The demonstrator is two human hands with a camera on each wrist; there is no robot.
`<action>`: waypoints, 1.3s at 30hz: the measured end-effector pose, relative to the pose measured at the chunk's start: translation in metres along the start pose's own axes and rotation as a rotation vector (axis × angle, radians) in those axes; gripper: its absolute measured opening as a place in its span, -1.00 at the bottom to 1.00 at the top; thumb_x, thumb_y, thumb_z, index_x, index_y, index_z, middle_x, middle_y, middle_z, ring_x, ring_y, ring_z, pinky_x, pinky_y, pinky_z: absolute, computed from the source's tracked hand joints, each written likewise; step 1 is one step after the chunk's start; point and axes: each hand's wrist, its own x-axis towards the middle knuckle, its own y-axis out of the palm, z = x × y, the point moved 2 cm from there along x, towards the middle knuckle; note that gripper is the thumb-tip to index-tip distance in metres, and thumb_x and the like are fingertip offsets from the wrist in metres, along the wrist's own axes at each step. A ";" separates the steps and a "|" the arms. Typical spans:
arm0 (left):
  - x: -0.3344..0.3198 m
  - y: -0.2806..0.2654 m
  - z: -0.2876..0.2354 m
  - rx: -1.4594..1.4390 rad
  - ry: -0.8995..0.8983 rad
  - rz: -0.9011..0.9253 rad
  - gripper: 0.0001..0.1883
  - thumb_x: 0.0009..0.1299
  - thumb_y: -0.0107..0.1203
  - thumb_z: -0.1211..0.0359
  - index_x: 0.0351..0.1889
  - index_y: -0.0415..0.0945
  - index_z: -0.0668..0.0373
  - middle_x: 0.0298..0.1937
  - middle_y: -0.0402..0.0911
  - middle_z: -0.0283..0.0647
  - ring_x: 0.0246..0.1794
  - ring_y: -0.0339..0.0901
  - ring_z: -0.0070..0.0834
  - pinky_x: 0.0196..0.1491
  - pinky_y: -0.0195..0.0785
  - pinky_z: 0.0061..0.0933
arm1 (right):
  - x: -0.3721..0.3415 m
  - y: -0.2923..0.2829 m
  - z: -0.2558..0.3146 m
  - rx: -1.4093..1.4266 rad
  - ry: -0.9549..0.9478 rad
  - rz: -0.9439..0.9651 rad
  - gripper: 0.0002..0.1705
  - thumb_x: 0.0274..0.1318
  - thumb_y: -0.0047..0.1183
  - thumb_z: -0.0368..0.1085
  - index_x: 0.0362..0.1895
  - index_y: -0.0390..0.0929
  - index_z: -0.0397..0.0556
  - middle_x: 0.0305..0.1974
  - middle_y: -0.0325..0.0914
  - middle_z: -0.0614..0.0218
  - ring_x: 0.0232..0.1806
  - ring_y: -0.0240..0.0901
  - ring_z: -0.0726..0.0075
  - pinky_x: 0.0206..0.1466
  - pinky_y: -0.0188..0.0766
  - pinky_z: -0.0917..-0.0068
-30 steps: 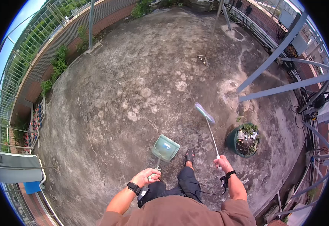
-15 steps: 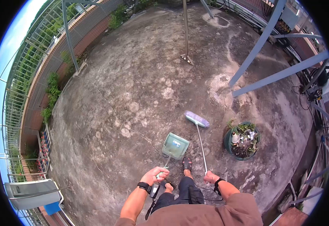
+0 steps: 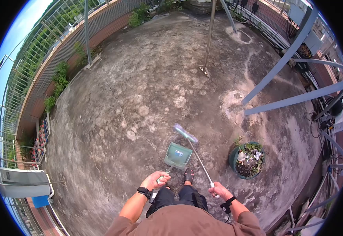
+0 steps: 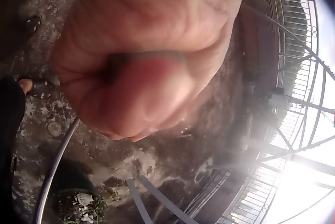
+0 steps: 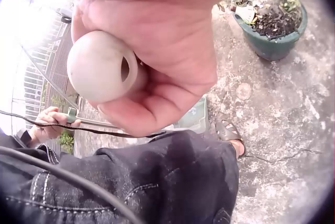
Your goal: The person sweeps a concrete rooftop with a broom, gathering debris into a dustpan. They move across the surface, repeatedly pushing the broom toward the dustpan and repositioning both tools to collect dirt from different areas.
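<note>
In the head view a green dustpan (image 3: pixel 178 155) lies by the feet, its handle gripped by the left hand (image 3: pixel 155 180). The right hand (image 3: pixel 220 190) holds the white end of a broom's pole (image 3: pixel 201 164). The broom head (image 3: pixel 186 133), pale with bluish-purple bristles, is just beyond the dustpan's far edge, apart from it. In the right wrist view the fingers of the right hand (image 5: pixel 157 51) curl round the rounded handle end (image 5: pixel 99 67). The left hand (image 4: pixel 141 62) fills the left wrist view with curled fingers; its handle is hidden there.
A green pot of plants (image 3: pixel 247 160) stands right of the broom. Grey metal beams (image 3: pixel 297 98) slant down at the right, and a metal post (image 3: pixel 209 43) stands ahead. A grey-white unit (image 3: pixel 24 182) is at the far left. Stained concrete floor (image 3: pixel 140 90) has cracks.
The broom head has swung left and nearer to the dustpan. The dustpan, first moved right, is now slightly back left in the view. Both hands keep their grips.
</note>
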 end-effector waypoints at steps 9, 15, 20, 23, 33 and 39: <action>0.000 -0.032 -0.044 -0.179 0.062 0.112 -0.86 0.26 -0.09 0.45 -0.52 0.26 0.26 -0.77 0.15 -0.46 -0.86 0.06 -0.77 -0.85 -0.12 -0.74 | 0.172 -0.029 0.142 -0.440 -0.008 -0.281 -0.89 -0.24 -0.01 -0.34 -0.62 0.43 -0.14 -0.68 0.42 0.32 -0.62 0.38 0.38 -0.58 0.23 0.44; -0.003 -0.056 -0.085 -0.143 0.097 0.115 -0.82 0.24 -0.09 0.47 -0.59 0.19 0.22 -0.71 0.19 -0.39 -0.82 0.13 -0.71 -0.86 -0.07 -0.71 | 0.187 0.049 0.055 -0.924 0.314 -0.066 -0.74 -0.26 -0.01 -0.26 -0.54 0.51 -0.25 -0.58 0.51 0.13 -0.55 0.47 0.27 -0.53 0.36 0.39; 0.002 -0.073 -0.119 -0.158 0.050 0.195 -0.82 0.19 -0.05 0.48 -0.60 0.19 0.17 -0.73 0.19 -0.42 -0.83 0.14 -0.72 -0.85 -0.03 -0.75 | 0.059 0.090 0.020 -0.674 0.412 0.099 -0.67 -0.23 0.00 -0.24 -0.35 0.45 -0.24 -0.51 0.53 0.16 -0.48 0.48 0.31 -0.42 0.36 0.41; -0.001 -0.075 -0.133 -0.153 0.084 0.221 -0.83 0.19 -0.06 0.48 -0.59 0.19 0.17 -0.73 0.20 -0.41 -0.83 0.15 -0.71 -0.85 -0.02 -0.74 | 0.017 0.104 0.049 -0.453 0.289 -0.029 -0.79 -0.21 0.03 -0.32 -0.45 0.36 -0.15 -0.63 0.41 0.32 -0.61 0.39 0.42 -0.52 0.28 0.46; -0.021 -0.078 -0.136 -0.249 0.014 0.299 -0.78 0.19 -0.08 0.48 -0.62 0.11 0.10 -0.70 0.15 -0.44 -0.81 0.10 -0.74 -0.82 -0.08 -0.74 | 0.068 0.079 0.154 -0.279 0.103 -0.233 -0.83 -0.18 0.05 -0.37 -0.56 0.30 -0.13 -0.68 0.34 0.38 -0.69 0.30 0.51 -0.62 0.20 0.55; -0.044 -0.058 -0.153 -0.288 0.080 0.207 -0.87 0.24 -0.08 0.45 -0.48 0.29 0.33 -0.73 0.17 -0.46 -0.84 0.07 -0.79 -0.83 -0.05 -0.75 | 0.201 -0.014 0.271 -0.378 -0.151 -0.276 -0.86 -0.30 -0.01 -0.38 -0.72 0.33 -0.14 -0.76 0.35 0.33 -0.74 0.28 0.44 -0.65 0.18 0.47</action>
